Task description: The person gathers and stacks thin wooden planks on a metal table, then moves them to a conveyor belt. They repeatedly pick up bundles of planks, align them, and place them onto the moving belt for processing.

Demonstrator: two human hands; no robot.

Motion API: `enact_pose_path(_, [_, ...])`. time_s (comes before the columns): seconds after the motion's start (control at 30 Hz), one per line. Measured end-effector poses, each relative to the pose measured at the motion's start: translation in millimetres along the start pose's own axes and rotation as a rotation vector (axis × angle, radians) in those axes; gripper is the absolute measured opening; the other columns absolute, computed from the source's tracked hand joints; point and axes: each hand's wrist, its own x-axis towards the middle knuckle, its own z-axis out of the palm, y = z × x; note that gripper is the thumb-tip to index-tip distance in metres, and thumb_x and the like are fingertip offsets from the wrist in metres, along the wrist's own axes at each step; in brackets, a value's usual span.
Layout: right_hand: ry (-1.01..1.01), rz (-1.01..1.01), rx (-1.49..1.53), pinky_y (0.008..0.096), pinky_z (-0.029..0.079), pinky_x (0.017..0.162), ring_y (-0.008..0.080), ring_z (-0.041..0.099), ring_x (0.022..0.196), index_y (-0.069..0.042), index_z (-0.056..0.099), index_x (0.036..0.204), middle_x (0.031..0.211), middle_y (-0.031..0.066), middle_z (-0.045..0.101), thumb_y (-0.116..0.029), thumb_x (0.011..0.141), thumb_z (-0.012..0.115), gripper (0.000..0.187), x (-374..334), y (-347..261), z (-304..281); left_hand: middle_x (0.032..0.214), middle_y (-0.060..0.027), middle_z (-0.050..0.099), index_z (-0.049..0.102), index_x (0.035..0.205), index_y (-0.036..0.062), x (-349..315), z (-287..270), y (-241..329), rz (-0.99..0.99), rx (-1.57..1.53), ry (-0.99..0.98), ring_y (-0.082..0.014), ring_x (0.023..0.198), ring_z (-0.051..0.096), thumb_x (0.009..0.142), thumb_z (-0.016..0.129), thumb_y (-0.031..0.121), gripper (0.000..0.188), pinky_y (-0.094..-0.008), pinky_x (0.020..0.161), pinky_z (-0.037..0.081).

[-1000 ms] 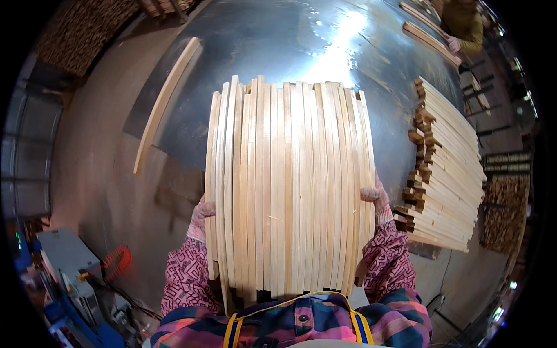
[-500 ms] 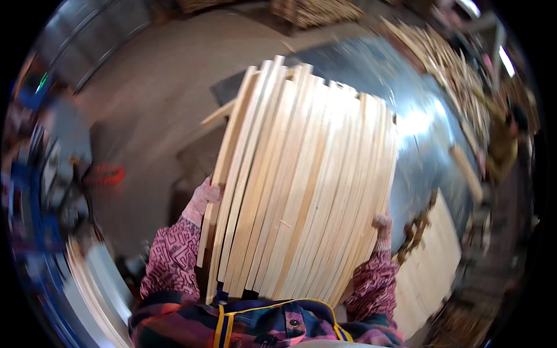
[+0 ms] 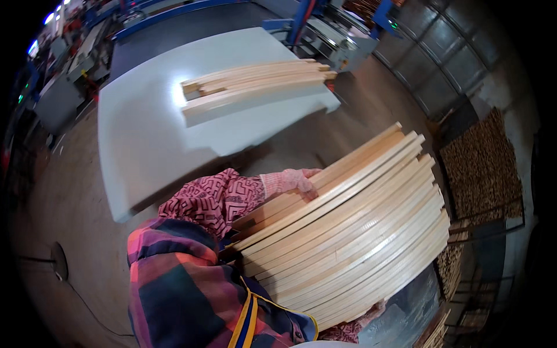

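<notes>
A wide stack of pale wooden strips (image 3: 348,238) lies across in front of my body, the strips side by side with uneven far ends. My left hand (image 3: 299,182), in a pale pink knit glove, is closed on the outer left edge of the stack, its thumb over a strip. At the opposite edge my right hand (image 3: 369,314) shows only in part; the stack hides most of its fingers, which appear to press on that side. Both forearms wear pink sleeves with a black pattern.
Ahead on the left stands a large white-topped table (image 3: 151,127) with a smaller pile of wooden strips (image 3: 255,81) on it. Behind it is a blue-framed machine (image 3: 299,23). Stacked wood (image 3: 481,168) stands at the right. A shiny metal surface (image 3: 406,307) lies below my right hand.
My view and body have swung left, away from the metal surface toward the white table. The stack of strips has come along between my two hands.
</notes>
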Motion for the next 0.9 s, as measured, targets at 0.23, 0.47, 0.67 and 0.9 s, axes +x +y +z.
enact_pose_path(0.23, [-0.164,0.181,0.157,0.0307,0.051,0.069,0.0131,0.056,0.064,0.005,0.055,0.113,0.073,0.0007,0.057,-0.023,0.100,0.044,0.033,89,62,73,0.125,-0.0125,0.062,0.030,0.154,0.0135,7,-68,-38,0.093,-0.183,0.092,-0.0229,0.104,0.065,0.080,0.074,0.004,0.087,-0.0390,0.087,0.057])
enact_pose_path(0.47, [-0.564,0.456,0.579,0.0302,0.053,0.063,0.0099,0.051,0.055,0.007,0.052,0.126,0.060,-0.0021,0.047,-0.035,0.106,0.038,0.048,251,203,94,0.119,-0.0105,0.063,0.030,0.153,0.0108,-27,-108,-20,0.140,-0.281,0.345,-0.0216,0.099,0.066,0.080,0.075,0.008,0.086,-0.0366,0.083,0.059])
enact_pose_path(0.67, [-1.007,0.838,0.993,0.0262,0.055,0.063,0.0128,0.061,0.067,-0.008,0.044,0.143,0.090,0.0068,0.061,-0.031,0.107,0.038,0.044,284,161,246,0.113,-0.0088,0.065,0.034,0.151,0.0077,-48,-112,-18,0.195,-0.320,0.585,-0.0176,0.092,0.067,0.082,0.070,0.005,0.078,-0.0343,0.075,0.060])
enact_pose_path(0.9, [-0.943,0.679,0.252,0.0323,0.061,0.077,0.0226,0.070,0.087,-0.018,0.019,0.157,0.113,0.0136,0.066,-0.020,0.105,0.041,0.057,296,180,322,0.119,-0.0097,0.065,0.043,0.144,0.0034,-68,-150,-63,0.265,-0.262,0.724,-0.0190,0.096,0.068,0.084,0.072,0.023,0.069,-0.0319,0.081,0.059])
